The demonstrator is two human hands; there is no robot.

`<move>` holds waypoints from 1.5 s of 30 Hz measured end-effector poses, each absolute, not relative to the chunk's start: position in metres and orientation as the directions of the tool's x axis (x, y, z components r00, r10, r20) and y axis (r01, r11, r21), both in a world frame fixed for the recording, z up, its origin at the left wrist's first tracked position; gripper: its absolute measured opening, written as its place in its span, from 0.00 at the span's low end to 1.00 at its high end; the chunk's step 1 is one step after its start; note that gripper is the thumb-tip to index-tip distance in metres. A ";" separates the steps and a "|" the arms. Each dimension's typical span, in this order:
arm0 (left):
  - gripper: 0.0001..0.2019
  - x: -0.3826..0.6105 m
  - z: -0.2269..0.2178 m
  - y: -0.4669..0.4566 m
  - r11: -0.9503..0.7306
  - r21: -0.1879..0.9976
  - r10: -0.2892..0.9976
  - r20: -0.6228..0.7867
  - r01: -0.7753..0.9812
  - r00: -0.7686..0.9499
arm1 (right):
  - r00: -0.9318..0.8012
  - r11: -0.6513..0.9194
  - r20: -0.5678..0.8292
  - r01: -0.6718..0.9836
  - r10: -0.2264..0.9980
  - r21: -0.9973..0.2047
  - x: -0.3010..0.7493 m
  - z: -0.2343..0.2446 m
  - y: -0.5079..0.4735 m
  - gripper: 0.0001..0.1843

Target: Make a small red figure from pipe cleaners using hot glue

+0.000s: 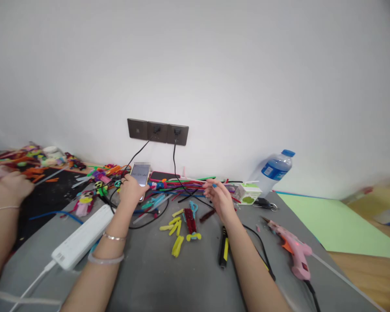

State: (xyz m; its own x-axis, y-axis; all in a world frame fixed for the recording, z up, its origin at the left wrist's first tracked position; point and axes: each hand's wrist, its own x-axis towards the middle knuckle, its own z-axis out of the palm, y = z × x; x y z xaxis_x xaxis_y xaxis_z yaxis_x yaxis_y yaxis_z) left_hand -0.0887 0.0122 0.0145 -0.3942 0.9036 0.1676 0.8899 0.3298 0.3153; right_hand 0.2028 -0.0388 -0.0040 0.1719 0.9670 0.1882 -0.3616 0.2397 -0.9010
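My left hand grips a smartphone with a lit screen near the wall. My right hand hovers by a bundle of coloured pipe cleaners, its fingers loosely bent and apart, with nothing visible in them. Between my forearms, a dark red pipe-cleaner piece with light blue loops and a yellow end lies on the grey table. Beside it are several short folded yellow pipe cleaners. A dark red strip rests just left of my right wrist.
A pink glue gun lies at right, its cord trailing forward. A yellow-black cutter, white box and blue-capped bottle are nearby. At left are a white power strip and a co-worker's blurred hand. Cables cross the table.
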 end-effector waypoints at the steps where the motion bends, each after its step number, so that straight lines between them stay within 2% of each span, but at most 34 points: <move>1: 0.38 -0.089 0.013 0.014 0.339 0.316 0.898 0.170 0.886 -0.405 | 0.173 0.242 0.190 -0.360 0.966 -0.901 0.203 -0.004 -0.039 0.15; 7: 0.40 -0.090 0.011 0.023 0.347 0.314 0.903 0.143 0.883 -0.406 | 0.192 0.240 0.181 -0.354 0.965 -0.904 0.205 -0.003 -0.039 0.15; 14: 0.44 -0.105 0.010 0.026 0.295 0.188 0.946 0.082 0.937 -0.314 | 0.196 0.250 0.187 -0.371 0.963 -0.895 0.205 -0.004 -0.038 0.15; 17: 0.41 -0.109 0.011 0.022 0.276 0.198 0.953 0.067 0.940 -0.294 | 0.198 0.246 0.183 -0.368 0.963 -0.897 0.205 -0.005 -0.038 0.15; 20: 0.38 -0.110 0.009 0.010 0.256 0.224 0.949 0.125 0.940 -0.288 | 0.195 0.252 0.191 -0.365 0.962 -0.896 0.205 -0.005 -0.038 0.14; 26: 0.36 -0.106 -0.013 -0.041 0.058 0.223 0.910 0.389 0.973 -0.144 | 0.176 0.246 0.192 -0.382 0.966 -0.891 0.205 -0.006 -0.038 0.13; 32: 0.31 -0.100 -0.036 -0.080 -0.155 0.157 0.847 0.530 0.975 0.049 | 0.161 0.237 0.188 -0.387 0.969 -0.891 0.206 -0.008 -0.038 0.12; 37: 0.32 -0.102 -0.040 -0.085 -0.201 0.142 0.829 0.551 0.969 0.091 | 0.150 0.239 0.195 -0.386 0.969 -0.891 0.207 -0.008 -0.038 0.12; 45: 0.32 -0.097 -0.041 -0.086 -0.152 0.153 0.851 0.523 0.976 0.051 | 0.160 0.238 0.188 -0.394 0.969 -0.888 0.208 -0.008 -0.038 0.12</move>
State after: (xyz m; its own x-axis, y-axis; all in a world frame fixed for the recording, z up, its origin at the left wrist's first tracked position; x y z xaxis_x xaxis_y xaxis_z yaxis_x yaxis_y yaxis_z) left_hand -0.0974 -0.0855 -0.0410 0.0506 0.8511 0.5225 0.9764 -0.1521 0.1533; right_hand 0.2083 -0.0376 -0.0081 0.1598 0.9690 0.1884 -0.3941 0.2376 -0.8878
